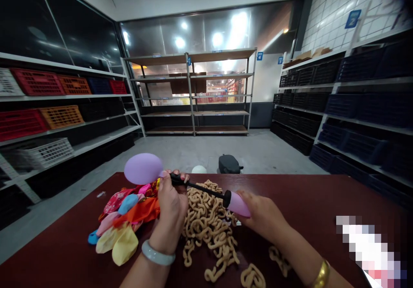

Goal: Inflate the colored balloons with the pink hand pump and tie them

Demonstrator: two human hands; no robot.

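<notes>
A partly inflated purple balloon (143, 168) sits at the left end of a hand pump (206, 189) with a black rod and a pink part. My left hand (174, 197) is closed around the pump's black end and the balloon's neck. My right hand (258, 212) grips the pink part, and the rod shows between my hands. Below the pump lies a heap of tan, curled, rope-like pieces (206, 223). Beside my left forearm is a pile of soft, colourful pieces (129, 215) in red, orange, yellow, pink and blue; their kind is unclear.
The dark red table (309, 197) stretches out in front of me. Loose tan curls (253, 276) lie near its front edge. Beyond it, a dark bag-like object (229, 163) is on the floor. Shelves with crates (38, 81) line both sides, and a metal rack (193, 92) stands at the back.
</notes>
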